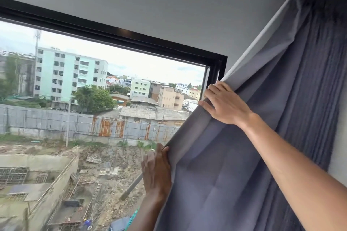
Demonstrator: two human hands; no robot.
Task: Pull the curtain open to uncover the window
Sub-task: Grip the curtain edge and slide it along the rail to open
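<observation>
A grey-blue curtain (pixel 234 165) hangs bunched at the right side of the view, its pale leading edge running diagonally from the top right down to the bottom middle. My right hand (pixel 224 104) grips that edge high up, fingers curled over the fabric. Lower down, my left hand (pixel 156 170) holds the same edge from the window side, fingers wrapped around the hem. The window (pixel 93 99) with its black frame (pixel 131 38) lies uncovered across the left and middle; its right edge meets the curtain.
A grey wall (pixel 169 2) spans above the window. Darker pleated curtain folds (pixel 315 80) hang at the far right beside a pale wall strip (pixel 339 137). Outside are buildings and a construction site.
</observation>
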